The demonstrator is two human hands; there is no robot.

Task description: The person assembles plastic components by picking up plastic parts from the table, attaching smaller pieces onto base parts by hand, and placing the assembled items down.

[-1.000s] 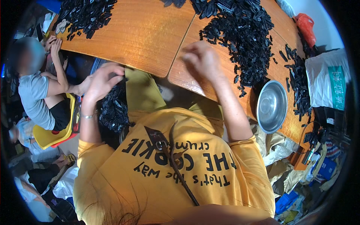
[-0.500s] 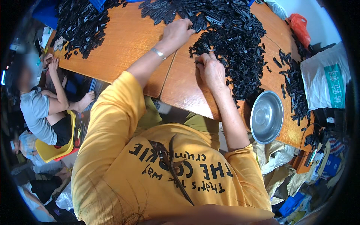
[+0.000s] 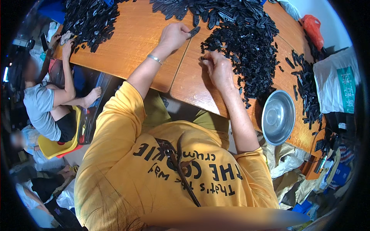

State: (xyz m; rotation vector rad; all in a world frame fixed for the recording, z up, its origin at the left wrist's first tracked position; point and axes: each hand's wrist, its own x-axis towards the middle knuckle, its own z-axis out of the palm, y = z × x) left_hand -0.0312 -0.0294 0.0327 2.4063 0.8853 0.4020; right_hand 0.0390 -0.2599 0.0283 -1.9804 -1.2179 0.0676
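From where I stand, the work looks to be at the gathering step: one part in each hand, the two not yet brought together. The left hand (image 3: 174, 35) has thumb and fingers clamped on one end of a long black piece (image 3: 195, 31), out over the wooden table (image 3: 142, 38), just short of the heap of long pieces (image 3: 227, 17). The right hand (image 3: 221, 71), nearer the body, has its fingertips pinched together on what seems a dark bit (image 3: 202, 58), too small to make out, beside the heap of small parts (image 3: 256, 63). The next move, I'd judge, calls for bringing both grips close and lining the small part up with the long one. The long piece's free end points away from the person and to the right, its long axis on that same slant; whether it touches the table, I cannot tell.
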